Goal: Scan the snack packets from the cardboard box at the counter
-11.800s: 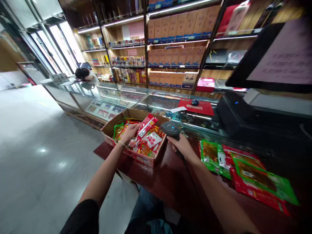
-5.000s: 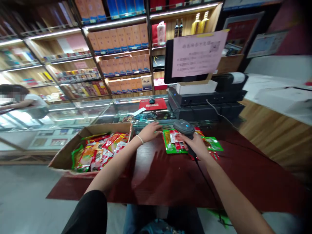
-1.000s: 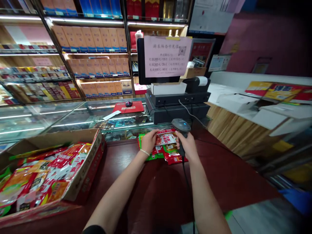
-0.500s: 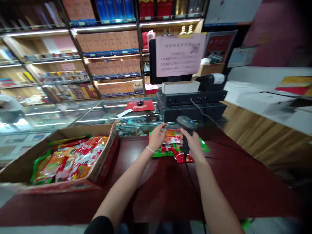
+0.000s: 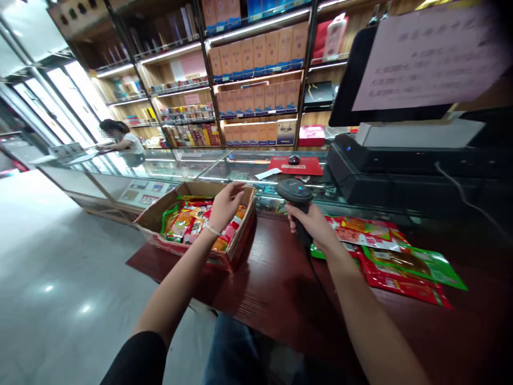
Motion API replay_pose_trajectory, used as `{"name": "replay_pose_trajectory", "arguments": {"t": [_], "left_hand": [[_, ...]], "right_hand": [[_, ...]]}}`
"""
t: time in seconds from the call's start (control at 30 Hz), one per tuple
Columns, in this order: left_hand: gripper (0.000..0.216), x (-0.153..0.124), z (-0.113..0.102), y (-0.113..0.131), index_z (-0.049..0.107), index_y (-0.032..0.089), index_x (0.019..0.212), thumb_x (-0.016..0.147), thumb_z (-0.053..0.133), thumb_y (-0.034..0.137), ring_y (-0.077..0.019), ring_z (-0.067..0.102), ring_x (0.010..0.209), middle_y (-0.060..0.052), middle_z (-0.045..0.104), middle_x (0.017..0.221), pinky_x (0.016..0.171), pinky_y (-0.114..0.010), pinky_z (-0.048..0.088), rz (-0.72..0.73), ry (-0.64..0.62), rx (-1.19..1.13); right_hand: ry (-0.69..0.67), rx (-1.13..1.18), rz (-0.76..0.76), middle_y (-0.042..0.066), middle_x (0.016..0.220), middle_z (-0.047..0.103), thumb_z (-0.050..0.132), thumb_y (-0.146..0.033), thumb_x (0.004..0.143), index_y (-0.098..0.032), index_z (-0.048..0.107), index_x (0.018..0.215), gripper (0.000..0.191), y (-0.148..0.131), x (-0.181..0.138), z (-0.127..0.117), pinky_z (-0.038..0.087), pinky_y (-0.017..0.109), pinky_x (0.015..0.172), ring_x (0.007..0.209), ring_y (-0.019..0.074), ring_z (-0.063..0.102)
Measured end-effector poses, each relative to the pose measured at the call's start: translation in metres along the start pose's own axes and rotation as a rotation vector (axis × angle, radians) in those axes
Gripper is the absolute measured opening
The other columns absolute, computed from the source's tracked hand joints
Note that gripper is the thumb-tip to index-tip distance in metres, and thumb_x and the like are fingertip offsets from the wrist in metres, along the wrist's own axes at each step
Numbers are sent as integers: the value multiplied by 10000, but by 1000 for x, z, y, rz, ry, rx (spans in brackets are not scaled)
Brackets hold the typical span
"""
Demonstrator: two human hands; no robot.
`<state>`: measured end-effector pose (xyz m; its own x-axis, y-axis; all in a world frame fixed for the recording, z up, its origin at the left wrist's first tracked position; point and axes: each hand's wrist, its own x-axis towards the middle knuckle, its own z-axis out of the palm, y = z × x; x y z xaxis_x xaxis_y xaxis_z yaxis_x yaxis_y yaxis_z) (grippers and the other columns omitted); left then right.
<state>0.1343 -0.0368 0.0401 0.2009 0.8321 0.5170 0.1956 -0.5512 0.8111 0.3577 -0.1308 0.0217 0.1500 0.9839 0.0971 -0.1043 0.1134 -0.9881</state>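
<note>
My right hand [image 5: 311, 224] is closed around the handle of a black barcode scanner [image 5: 295, 191], held upright over the dark red counter [image 5: 272, 283]. My left hand [image 5: 225, 204] hovers with fingers apart and curled over an open cardboard box [image 5: 158, 214] full of red, orange and green snack packets [image 5: 184, 224]; it holds nothing. To the right of the scanner a pile of red and green snack packets [image 5: 385, 251] lies flat on the counter.
A black till [image 5: 401, 171] with a screen and a pink notice [image 5: 428, 59] stands at the back right. Glass display cases [image 5: 180, 163] run leftwards, with a red mouse mat [image 5: 295, 166]. A person [image 5: 120, 141] leans on the far case. Stocked shelves [image 5: 256, 80] line the wall.
My left hand has left the packets beside the scanner and swung left over the box. My view has turned left with it. The right hand keeps the scanner.
</note>
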Motion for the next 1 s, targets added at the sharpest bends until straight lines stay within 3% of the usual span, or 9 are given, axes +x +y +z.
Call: {"name": "replay_pose_trajectory", "arguments": {"t": [0.13, 0.27, 0.47, 0.6, 0.7, 0.87, 1.0], "left_hand": [[263, 1, -61, -46, 664, 203, 1078, 818, 638, 233, -194, 666, 925, -63, 711, 1002, 889, -323, 504, -68, -22, 300], [336, 7, -91, -85, 641, 179, 1135, 818, 625, 290, -198, 667, 954, -71, 711, 1058, 872, -309, 516, -199, -188, 565], [564, 24, -84, -114, 551, 133, 1307, 795, 642, 349, -284, 598, 1149, -172, 596, 1297, 977, -346, 454, -141, -564, 965], [548, 28, -76, -119, 583, 167, 1252, 755, 680, 375, -312, 627, 1092, -175, 643, 1220, 912, -369, 482, -222, -743, 1137], [421, 25, -72, -117, 639, 176, 1132, 745, 670, 341, -308, 656, 1019, -159, 688, 1124, 860, -353, 498, -238, -735, 1175], [387, 13, -68, -107, 614, 108, 1141, 801, 589, 290, -344, 666, 973, -223, 687, 1051, 818, -394, 502, -213, -612, 1212], [260, 8, -69, -98, 655, 126, 1041, 830, 554, 241, -327, 677, 940, -209, 701, 989, 822, -396, 492, -189, -546, 1227]], "right_hand": [[-76, -64, 20, -43, 586, 545, 747, -496, 720, -197, 527, 832, 388, 13, 10, 36, 431, 210, 359, 413, 90, 486], [-124, -116, 25, -34, 612, 550, 723, -512, 744, -189, 526, 844, 390, 27, 15, 50, 431, 215, 362, 423, 89, 484], [-113, -141, 64, -31, 611, 545, 733, -514, 730, -191, 512, 804, 398, 40, 16, 57, 403, 216, 359, 424, 88, 472], [-120, -172, 66, -27, 602, 549, 736, -513, 727, -190, 511, 798, 400, 42, 15, 59, 406, 223, 366, 428, 95, 481], [-125, -191, 51, -25, 603, 555, 733, -511, 735, -188, 512, 802, 397, 43, 14, 60, 417, 229, 371, 428, 99, 488], [-104, -156, 28, -28, 615, 564, 741, -501, 730, -184, 530, 831, 394, 38, 9, 58, 426, 228, 371, 428, 98, 491], [-69, -124, 7, -34, 601, 560, 751, -500, 713, -186, 532, 811, 396, 28, -3, 47, 424, 229, 370, 413, 95, 486]]}}
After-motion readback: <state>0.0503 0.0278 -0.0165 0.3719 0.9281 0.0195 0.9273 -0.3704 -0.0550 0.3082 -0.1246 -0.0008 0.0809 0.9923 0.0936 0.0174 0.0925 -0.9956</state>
